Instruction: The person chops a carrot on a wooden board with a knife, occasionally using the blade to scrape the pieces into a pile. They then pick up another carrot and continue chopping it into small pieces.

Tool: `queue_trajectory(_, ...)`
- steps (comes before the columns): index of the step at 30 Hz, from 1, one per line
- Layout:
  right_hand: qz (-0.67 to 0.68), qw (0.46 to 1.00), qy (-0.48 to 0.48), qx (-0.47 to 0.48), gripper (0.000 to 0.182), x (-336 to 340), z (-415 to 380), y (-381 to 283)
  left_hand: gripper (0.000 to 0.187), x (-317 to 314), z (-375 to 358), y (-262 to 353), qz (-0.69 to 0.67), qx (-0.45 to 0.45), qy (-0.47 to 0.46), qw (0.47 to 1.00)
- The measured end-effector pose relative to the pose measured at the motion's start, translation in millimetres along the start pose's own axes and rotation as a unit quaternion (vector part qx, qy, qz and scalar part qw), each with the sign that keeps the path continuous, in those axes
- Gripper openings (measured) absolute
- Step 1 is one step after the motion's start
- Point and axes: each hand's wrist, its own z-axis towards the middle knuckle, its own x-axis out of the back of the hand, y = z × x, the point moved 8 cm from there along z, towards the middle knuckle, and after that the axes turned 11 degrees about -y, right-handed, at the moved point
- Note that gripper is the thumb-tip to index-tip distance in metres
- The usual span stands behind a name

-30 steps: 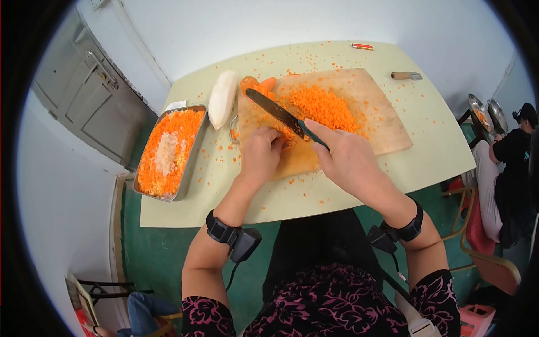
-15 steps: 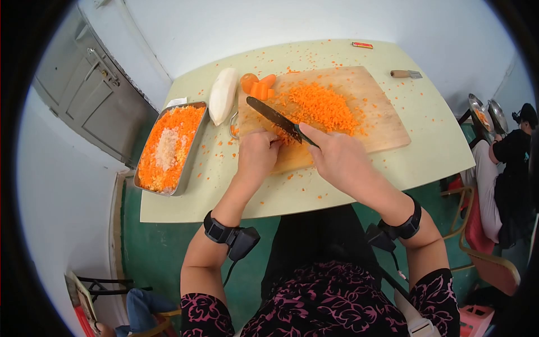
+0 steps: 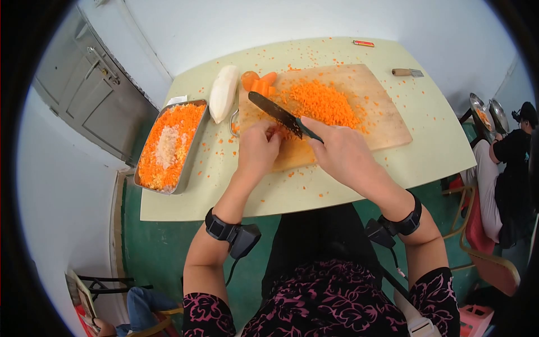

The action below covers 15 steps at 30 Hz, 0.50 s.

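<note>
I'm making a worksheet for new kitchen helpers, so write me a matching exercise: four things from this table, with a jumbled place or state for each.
1. Knife
2. White radish
3. Tray
4. Wooden-handled tool

a. Filled with orange bits around a pale heap
b. On the table, beyond the right side of the board
c. Held in the right hand
d. Lying between the board and a metal container

Pairs: 1-c, 2-d, 3-a, 4-b

Black sleeves (image 3: 208, 314), pink floral pattern
</note>
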Motion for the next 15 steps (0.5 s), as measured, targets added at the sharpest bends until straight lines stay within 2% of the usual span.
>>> queue_trajectory(2,0.03,0.999,0.007,-0.015,0.037,5,-1,1,0.011,4,0,-8,-0.102,0.041,0.008,0.994)
queue_trajectory(5,0.038,0.999,0.018,-0.013,0.035,15,-2,-1,0.014,2,8,-26,-0.147,0.017,-0.017,0.989)
queue_trajectory(8,0.036,0.999,0.016,-0.005,0.035,17,-4,-3,0.022,9,7,-24,-0.07,0.101,-0.073,0.99)
queue_trajectory(11,0.026,0.999,0.03,0.012,0.035,15,-8,-3,0.031,15,2,-14,0.079,-0.021,-0.059,0.995)
queue_trajectory(14,0.021,0.999,0.022,0.01,0.034,14,-10,-2,0.035,8,-8,1,0.16,-0.09,-0.078,0.98)
queue_trajectory(15,0.025,0.999,0.022,0.01,0.033,13,-10,-2,0.035,7,-7,0,0.15,-0.081,-0.083,0.982)
